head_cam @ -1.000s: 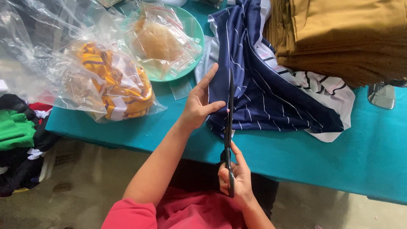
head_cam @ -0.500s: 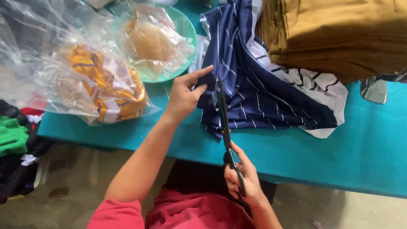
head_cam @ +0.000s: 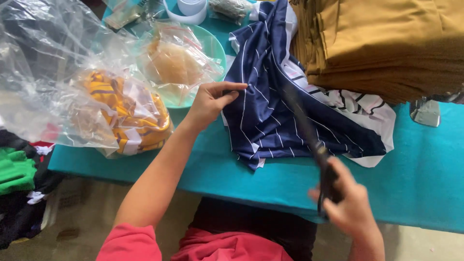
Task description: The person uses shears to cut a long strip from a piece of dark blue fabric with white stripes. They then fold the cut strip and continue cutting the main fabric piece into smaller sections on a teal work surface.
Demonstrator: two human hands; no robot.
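I see the left forearm extended forward and bare from a red sleeve, the wrist straight. The left hand [head_cam: 211,100] lies palm down, its thumb and fingers pinched together at their tips. The right hand [head_cam: 349,205] sits lower and nearer the body, blurred, its fingers curled shut in a fist, knuckles up, the wrist angled inward

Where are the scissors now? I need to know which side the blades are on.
In the head view the scissors are in the right hand, low right, blades slanting up-left over the navy striped cloth.
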